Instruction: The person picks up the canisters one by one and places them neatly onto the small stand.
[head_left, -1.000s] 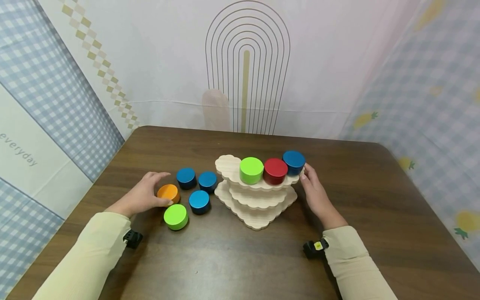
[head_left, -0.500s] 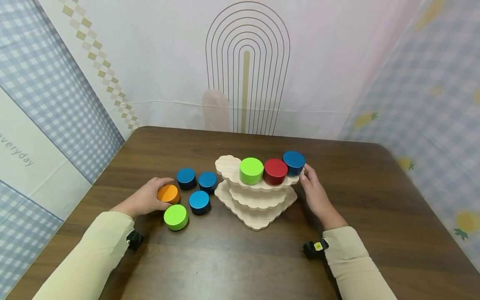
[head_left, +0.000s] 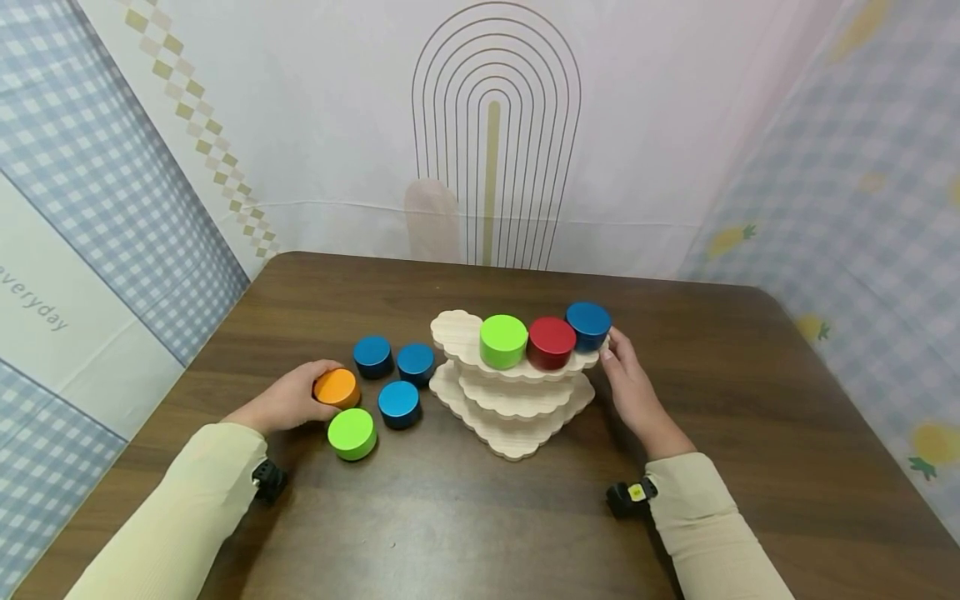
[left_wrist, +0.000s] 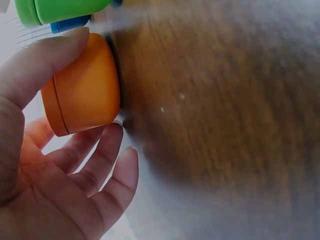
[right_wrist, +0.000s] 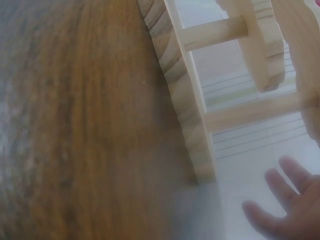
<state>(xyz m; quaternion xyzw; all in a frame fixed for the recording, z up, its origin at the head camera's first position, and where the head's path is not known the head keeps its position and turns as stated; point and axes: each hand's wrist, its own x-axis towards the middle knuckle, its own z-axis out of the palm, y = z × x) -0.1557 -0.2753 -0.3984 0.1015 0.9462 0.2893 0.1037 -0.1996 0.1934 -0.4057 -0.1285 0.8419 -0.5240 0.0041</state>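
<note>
Orange round block (head_left: 337, 388) is standing on the dark brown wood-grain table (head_left: 450, 525), where the left hand (head_left: 295, 397) is grasping it, while the right hand (head_left: 636, 393), its grip being unclear, is touching the pale wooden tiered stand (head_left: 517, 402).

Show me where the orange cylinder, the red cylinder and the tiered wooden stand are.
Orange cylinder (head_left: 337, 387): head view, on its flat top face.
Red cylinder (head_left: 552, 337): head view, on its flat top face.
Tiered wooden stand (head_left: 517, 401): head view, on the bare middle tier.
</note>
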